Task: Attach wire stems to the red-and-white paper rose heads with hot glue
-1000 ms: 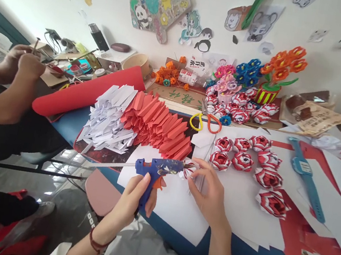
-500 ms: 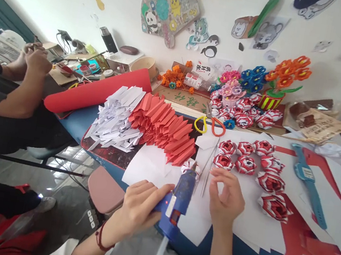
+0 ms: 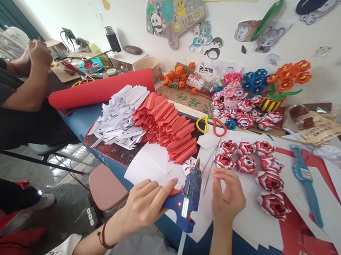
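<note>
L hand (image 3: 144,203) grips glue gun (image 3: 187,199), nozzle up by small red/white flower (image 3: 189,166); R hand (image 3: 228,197) nearby, curled, empty.

Glue gun (image 3: 192,191) now nozzle-forward

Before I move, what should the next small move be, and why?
I'd probably ease the glue gun back from the small flower: the left hand holds it with its light lit and its tip close to the flower, and the right hand looks empty.
</note>
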